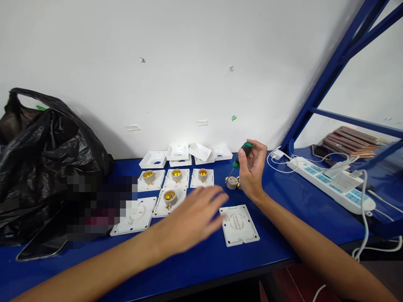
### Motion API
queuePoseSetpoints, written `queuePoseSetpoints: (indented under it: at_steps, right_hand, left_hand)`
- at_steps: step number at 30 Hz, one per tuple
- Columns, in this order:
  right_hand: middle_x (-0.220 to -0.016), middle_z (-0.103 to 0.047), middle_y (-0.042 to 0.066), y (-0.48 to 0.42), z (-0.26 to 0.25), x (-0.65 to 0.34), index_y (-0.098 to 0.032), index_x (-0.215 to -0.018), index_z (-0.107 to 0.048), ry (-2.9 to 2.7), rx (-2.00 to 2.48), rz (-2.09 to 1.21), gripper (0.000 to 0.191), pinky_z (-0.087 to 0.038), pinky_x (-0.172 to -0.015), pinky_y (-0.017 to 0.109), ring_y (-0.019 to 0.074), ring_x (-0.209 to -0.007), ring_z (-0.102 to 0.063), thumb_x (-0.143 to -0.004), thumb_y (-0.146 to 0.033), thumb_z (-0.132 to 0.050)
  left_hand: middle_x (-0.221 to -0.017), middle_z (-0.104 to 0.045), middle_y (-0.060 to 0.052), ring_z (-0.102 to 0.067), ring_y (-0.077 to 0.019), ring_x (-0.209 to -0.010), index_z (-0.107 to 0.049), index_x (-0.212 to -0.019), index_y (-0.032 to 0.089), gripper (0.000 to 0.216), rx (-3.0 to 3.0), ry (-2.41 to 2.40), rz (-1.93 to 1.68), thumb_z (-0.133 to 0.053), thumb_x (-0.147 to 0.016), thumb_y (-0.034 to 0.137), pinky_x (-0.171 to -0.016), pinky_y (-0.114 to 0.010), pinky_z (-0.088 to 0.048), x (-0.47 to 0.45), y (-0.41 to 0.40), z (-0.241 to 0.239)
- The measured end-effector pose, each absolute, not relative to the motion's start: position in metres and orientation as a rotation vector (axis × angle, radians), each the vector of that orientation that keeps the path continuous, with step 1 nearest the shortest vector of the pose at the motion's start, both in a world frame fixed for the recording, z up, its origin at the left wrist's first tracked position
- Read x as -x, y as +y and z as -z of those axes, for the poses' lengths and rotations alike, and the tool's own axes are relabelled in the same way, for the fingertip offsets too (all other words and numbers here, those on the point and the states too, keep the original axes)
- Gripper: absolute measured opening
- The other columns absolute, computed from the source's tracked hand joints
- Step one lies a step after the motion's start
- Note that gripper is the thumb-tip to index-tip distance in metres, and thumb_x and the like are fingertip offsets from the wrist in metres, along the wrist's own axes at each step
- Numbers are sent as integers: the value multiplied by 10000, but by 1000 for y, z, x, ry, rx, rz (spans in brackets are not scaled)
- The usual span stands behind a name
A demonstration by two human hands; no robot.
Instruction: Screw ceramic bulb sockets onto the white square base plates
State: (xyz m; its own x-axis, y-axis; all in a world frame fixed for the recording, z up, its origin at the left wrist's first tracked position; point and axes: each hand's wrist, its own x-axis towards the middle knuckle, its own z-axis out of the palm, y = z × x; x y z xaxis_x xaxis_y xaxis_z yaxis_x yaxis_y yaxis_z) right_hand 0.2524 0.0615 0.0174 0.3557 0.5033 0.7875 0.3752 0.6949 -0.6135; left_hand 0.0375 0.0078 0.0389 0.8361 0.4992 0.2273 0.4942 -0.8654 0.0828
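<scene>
A: Right hand [254, 171], what's in it?
B: Green-and-black screwdriver [243, 153]. Fingers clamped round the handle, thumb on the near side.

A: Left hand [195, 217]?
B: Motion-blurred. Fingers apart, nothing visible in them. Above the tabletop [201, 261], with a white square base plate [241, 232] just right of the fingertips; can't tell if the thumb touches its edge.

A: How does the screwdriver handle?
B: Light and stiff, I'd guess; hard to break, little slip on the thick handle. Hold it there, where the right fingers are. The thin shaft looks a poor grip.

A: Which way does it point?
B: Long axis slants. Butt end up and right, inside the right fingers; shaft runs down-left out of them. Tip aims at the grey lamp socket [232, 183], below and left of those fingers. Contact: can't tell.

A: And the socket?
B: Looks ceramic: probably stiff, dense for its size, could chip. Best held by the round side wall. Short and squat, axis roughly upright, grey face up; brass-lined mouth not visible, so likely face-down. Another is partly hidden by the right hand.
</scene>
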Motion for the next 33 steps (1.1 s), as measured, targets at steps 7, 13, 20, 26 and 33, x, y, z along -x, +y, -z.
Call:
queuePoseSetpoints:
  at_steps: [7, 13, 20, 26, 33]
  right_hand:
    - [-978, -545, 9, 57, -14, -249, -281, -1279, -489, -1300, 862, -104, 288, -527, -668, 291, 127, -761, -580, -1016, -352, -582]
    - [-1053, -581, 19, 49, -11, -246, -288, -1247, -554, -1410, 854, -82, 338, -531, -675, 311, 140, -802, -589, -942, -285, -699]
    - [-1005, -588, 13, 58, -12, -255, -276, -1230, -578, -1432, 901, -74, 326, -525, -666, 330, 152, -791, -588, -934, -272, -712]
    - [-1010, -588, 20, 65, -9, -260, -279, -1252, -543, -1365, 934, -84, 321, -541, -681, 345, 161, -797, -608, -962, -319, -677]
    - [-1039, -584, 22, 68, -11, -259, -280, -1233, -540, -1326, 910, -31, 326, -563, -778, 347, 160, -864, -624, -945, -318, -688]
  left_hand:
    - [-1252, -700, -130, -639, -321, -1215, -642, -1159, 176, 208, -3079, 621, -424, -550, -1083, 346, -1066, -518, -446, -32, -7, -4]
    - [-1138, -698, -101, -649, -298, -1117, -644, -1081, 180, 153, -3011, 799, -512, -503, -1072, 239, -1044, -507, -476, -15, 0, -2]
    - [-1250, -686, -135, -639, -306, -1217, -646, -1149, 160, 166, -2933, 775, -553, -518, -1073, 235, -1104, -507, -493, -8, 3, 2]
    - [-1288, -672, -128, -619, -299, -1277, -618, -1213, 171, 170, -2881, 711, -576, -532, -1072, 215, -1107, -466, -523, -5, 4, 4]
    - [-1273, -665, -173, -652, -327, -1225, -583, -1232, 132, 185, -3095, 621, -581, -511, -1065, 165, -1047, -470, -535, -22, 5, -6]
